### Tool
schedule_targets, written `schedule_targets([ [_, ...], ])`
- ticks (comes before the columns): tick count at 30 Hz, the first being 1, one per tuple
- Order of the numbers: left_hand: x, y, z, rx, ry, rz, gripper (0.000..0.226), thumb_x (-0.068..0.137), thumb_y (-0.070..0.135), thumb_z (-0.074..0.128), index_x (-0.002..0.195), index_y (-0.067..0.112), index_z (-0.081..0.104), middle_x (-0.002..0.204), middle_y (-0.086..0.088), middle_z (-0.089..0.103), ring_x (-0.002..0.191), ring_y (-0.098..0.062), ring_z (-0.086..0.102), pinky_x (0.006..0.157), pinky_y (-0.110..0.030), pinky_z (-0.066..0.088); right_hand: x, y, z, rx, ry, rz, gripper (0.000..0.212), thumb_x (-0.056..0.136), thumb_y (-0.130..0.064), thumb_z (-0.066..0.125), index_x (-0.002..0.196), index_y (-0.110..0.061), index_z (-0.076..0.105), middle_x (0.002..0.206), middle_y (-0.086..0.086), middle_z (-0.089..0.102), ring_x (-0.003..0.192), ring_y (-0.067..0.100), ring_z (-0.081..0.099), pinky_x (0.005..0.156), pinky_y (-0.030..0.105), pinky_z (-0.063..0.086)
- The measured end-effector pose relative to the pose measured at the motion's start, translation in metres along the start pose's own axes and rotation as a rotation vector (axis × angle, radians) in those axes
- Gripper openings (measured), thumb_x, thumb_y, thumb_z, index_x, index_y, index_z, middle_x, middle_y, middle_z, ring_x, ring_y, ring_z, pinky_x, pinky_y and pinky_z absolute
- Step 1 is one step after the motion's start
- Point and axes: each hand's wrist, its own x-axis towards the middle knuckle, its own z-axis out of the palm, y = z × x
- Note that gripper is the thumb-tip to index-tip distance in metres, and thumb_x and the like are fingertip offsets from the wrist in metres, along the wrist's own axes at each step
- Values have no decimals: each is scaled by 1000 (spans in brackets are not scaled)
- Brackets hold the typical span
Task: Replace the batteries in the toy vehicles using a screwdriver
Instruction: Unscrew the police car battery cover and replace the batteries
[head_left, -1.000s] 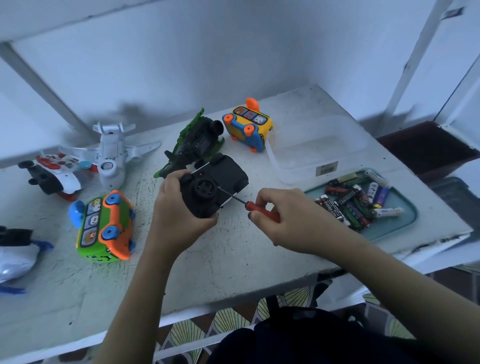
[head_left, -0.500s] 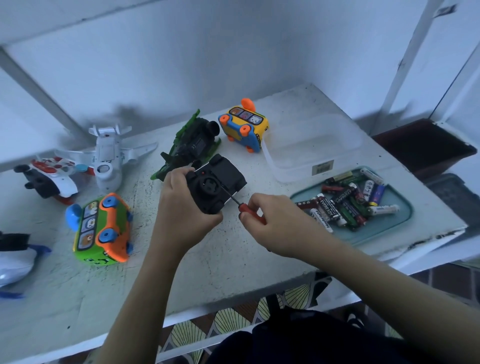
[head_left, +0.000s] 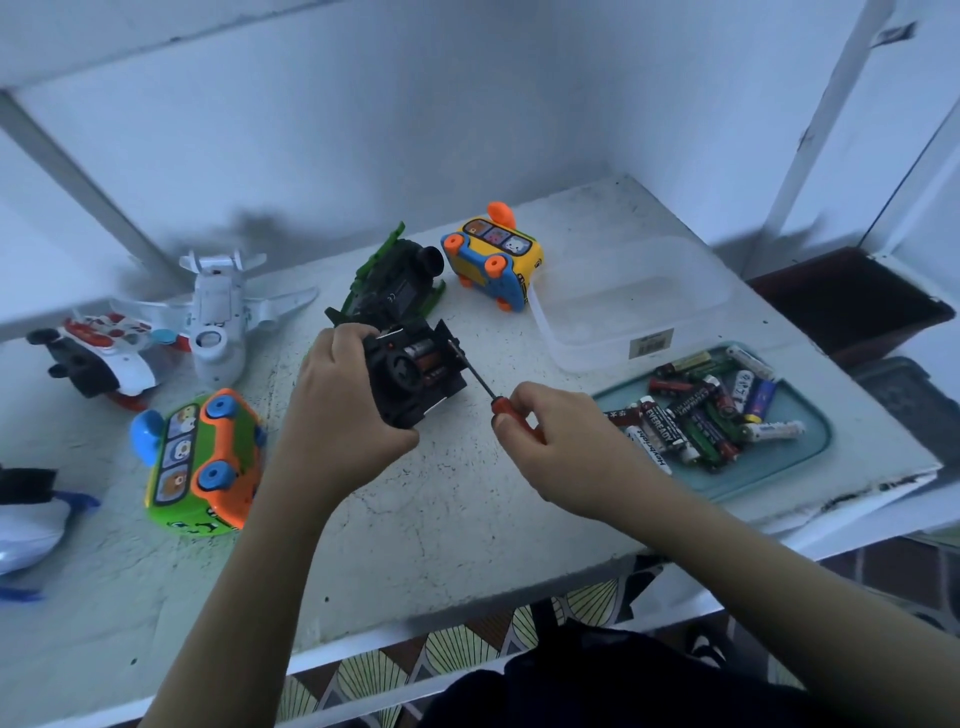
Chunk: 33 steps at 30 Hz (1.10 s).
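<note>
A person's left hand (head_left: 343, 415) grips the black toy vehicle (head_left: 410, 395) underside up, old cells (head_left: 423, 354) exposed beside the thumb; the right hand (head_left: 561, 447) pinches the red-handled screwdriver (head_left: 500, 405), whose tip meets the toy's edge on the side away from the left palm; the step appears to be prising the cells out; a low blade angle, light pressure and a firm left hold should prevent slips; spare batteries (head_left: 696, 415) lie in a tray (head_left: 795, 462) just beyond the right knuckles.

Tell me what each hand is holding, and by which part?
The left hand grips the black toy car around its body; the right hand pinches the screwdriver by its red handle.
</note>
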Motion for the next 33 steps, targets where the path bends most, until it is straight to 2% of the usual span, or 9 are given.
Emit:
schedule_targets([
  [5, 0, -6, -13, -14, -52, -20, 82, 60, 10, 85, 130, 8, 41, 110, 2, 35, 100, -15, 39, 83, -26, 37, 5, 5, -8, 15, 41, 65, 30, 99, -34, 43, 89, -7, 53, 64, 0, 54, 53, 15, 50, 50, 25, 41],
  [9, -2, -12, -17, -31, -48, -34, 81, 60, 8, 85, 128, 9, 43, 109, 1, 38, 98, -15, 40, 77, -20, 32, 10, 11, -12, 29, 45, 122, 30, 99, -33, 43, 90, -8, 54, 64, 0, 56, 41, 4, 49, 39, 15, 38],
  [13, -2, -17, -16, -60, -55, -41, 81, 59, 8, 86, 128, 7, 43, 109, 0, 39, 98, -16, 42, 80, -23, 34, 12, 16, -14, 18, 56, 157, 28, 99, -34, 42, 84, -13, 53, 62, 0, 59, 34, -3, 47, 39, 11, 37],
  [18, -2, -26, -15, -86, -50, -41, 79, 57, 8, 87, 124, 10, 44, 109, 0, 41, 97, -16, 43, 67, -12, 32, 13, 17, -15, 28, 44, 181, 29, 100, -36, 42, 88, -12, 54, 59, -2, 58, 34, -4, 47, 47, 20, 38],
  [23, -3, -34, -15, -137, -38, -38, 77, 54, 10, 89, 117, 16, 45, 108, -1, 49, 95, -16, 46, 68, -12, 34, 15, 18, -17, 94, 6, 209, 26, 100, -33, 41, 82, -17, 52, 52, -1, 62, 34, 4, 44, 43, 20, 38],
  [26, -5, -34, -18, -229, -30, -39, 78, 53, 12, 92, 114, 23, 45, 109, -2, 54, 97, -17, 53, 73, -16, 40, 17, 18, -19, 247, 32, 202, 27, 101, -27, 39, 81, -12, 49, 67, 6, 67, 44, 14, 53, 45, 26, 43],
  [29, -7, -25, -21, -323, -18, -2, 81, 51, 11, 93, 115, 26, 46, 108, 3, 58, 98, -11, 58, 74, -13, 43, 19, 14, -22, 534, 57, 167, 23, 103, -24, 37, 88, -12, 49, 90, 17, 68, 64, 25, 63, 59, 38, 53],
  [31, -7, -15, -21, -386, -18, 37, 81, 51, 8, 94, 115, 27, 47, 106, 13, 58, 97, 0, 58, 71, -6, 44, 21, 10, -26, 630, 71, 150, 16, 102, -28, 41, 97, -16, 50, 102, 14, 67, 78, 25, 69, 70, 36, 58],
  [33, -7, -3, -20, -490, -26, 73, 82, 48, 14, 95, 114, 30, 48, 104, 19, 59, 98, 5, 59, 73, -4, 45, 23, 9, -31, 674, 82, 154, 20, 98, -33, 47, 102, -14, 51, 107, 10, 67, 87, 22, 71, 77, 34, 59],
])
